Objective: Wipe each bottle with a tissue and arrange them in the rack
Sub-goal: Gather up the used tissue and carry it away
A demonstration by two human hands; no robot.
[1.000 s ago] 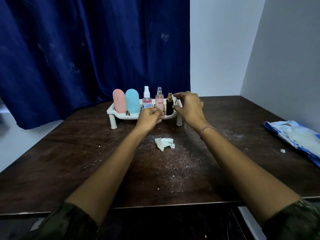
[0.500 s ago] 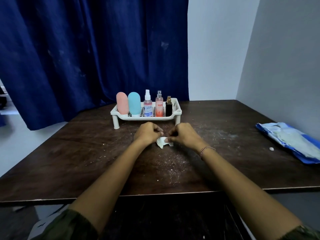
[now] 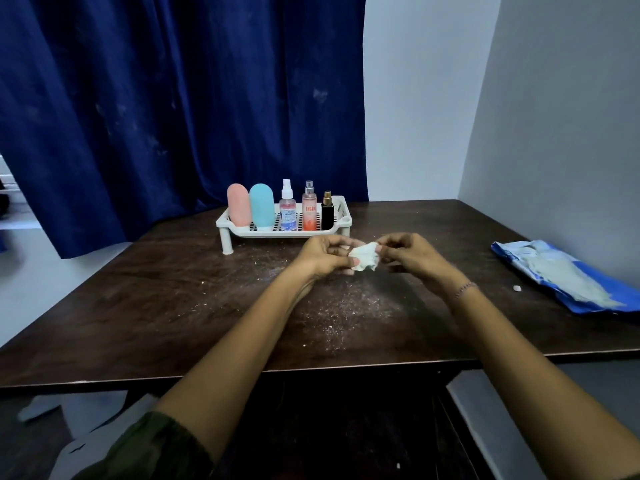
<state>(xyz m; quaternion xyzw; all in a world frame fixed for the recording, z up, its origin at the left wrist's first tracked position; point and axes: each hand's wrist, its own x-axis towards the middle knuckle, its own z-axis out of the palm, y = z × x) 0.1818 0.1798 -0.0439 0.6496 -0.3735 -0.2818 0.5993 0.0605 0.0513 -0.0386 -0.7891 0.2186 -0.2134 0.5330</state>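
Dark wooden desk (image 3: 173, 306) speckled with pale crumbs, blue curtain (image 3: 173, 116) behind it, grey wall off to the right of the hands.

Left hand (image 3: 323, 254) and right hand (image 3: 408, 254) are close together just above the desk. Each pinches one side of a crumpled white tissue (image 3: 364, 257) with thumb and fingertips, other fingers curled. Tissue sits between the two hands and looks clear of the desk.

Handling, my read: tissue is near weightless and limp, and tears if the hands pull apart. Pinch an edge lightly or ball it in one palm. It looks wadded, creased, slightly off-white.

White perforated plastic rack on short legs (image 3: 270, 234) sits just beyond the hands. Five bottles stand upright in a row in it:
- pink rounded bottle (image 3: 238, 204)
- light-blue rounded bottle (image 3: 261, 209)
- clear spray bottle with white nozzle (image 3: 287, 211)
- pink-orange spray bottle (image 3: 309, 211)
- small black bottle with gold cap (image 3: 327, 214)

Neighbours are close; can't tell if they touch. Bottles are probably light and smooth, so a bit slippery. Grip mid-body, not the nozzle. The black one may be glass, so fragile.

No bottle in view outside the rack, so arranging looks finished.

Blue tissue pack (image 3: 561, 275) lies well right of the right hand, with a small white scrap (image 3: 516, 288) just beside it.
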